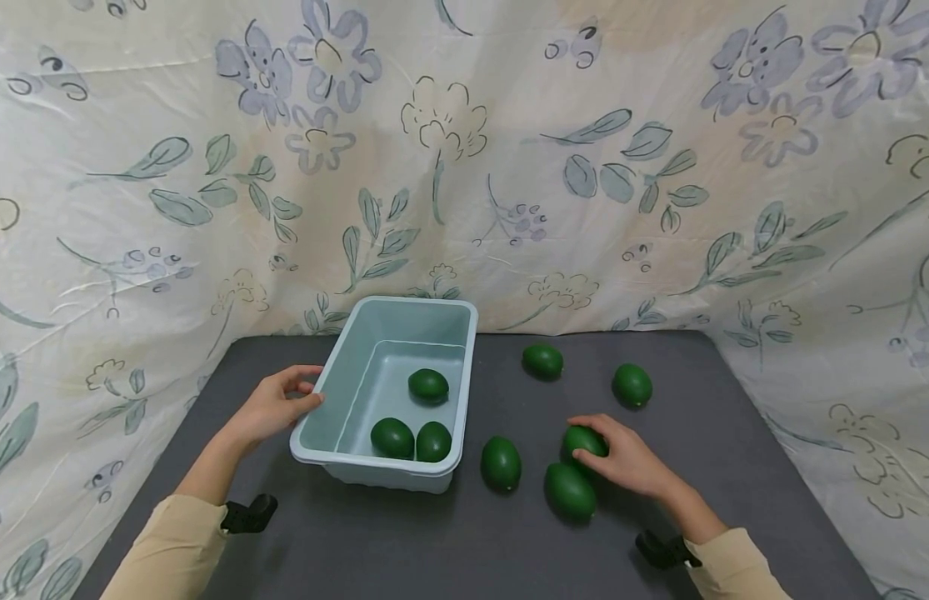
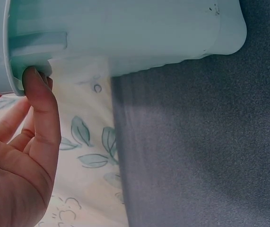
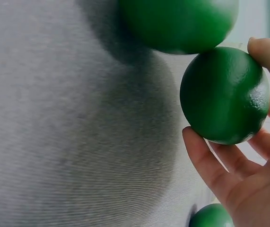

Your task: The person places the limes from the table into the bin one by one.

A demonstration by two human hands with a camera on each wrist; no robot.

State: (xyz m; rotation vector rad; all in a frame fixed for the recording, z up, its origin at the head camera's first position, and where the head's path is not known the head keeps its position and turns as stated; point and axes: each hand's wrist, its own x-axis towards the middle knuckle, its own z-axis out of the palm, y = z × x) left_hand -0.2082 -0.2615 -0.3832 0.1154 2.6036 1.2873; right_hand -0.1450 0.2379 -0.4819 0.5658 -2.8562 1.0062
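Gripping green fruit (image 1: 581, 439) (bin (image 1: 337, 398) steadied).

**Layout of Bin and Fruits on the Counter**

The bin (image 1: 337, 400) sits left of centre on the counter (image 1: 734, 467), with three fruits inside. Five fruits lie to its right. The left hand (image 1: 272, 408) is at the bin's left rim; the right hand (image 1: 629, 458) covers one fruit (image 1: 581, 437).

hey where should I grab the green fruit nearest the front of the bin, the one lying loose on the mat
Take that green fruit from above, the grip across its narrow middle; it lies with its long axis toward the person. The bin stands close on one side, so straight down probably suits best.
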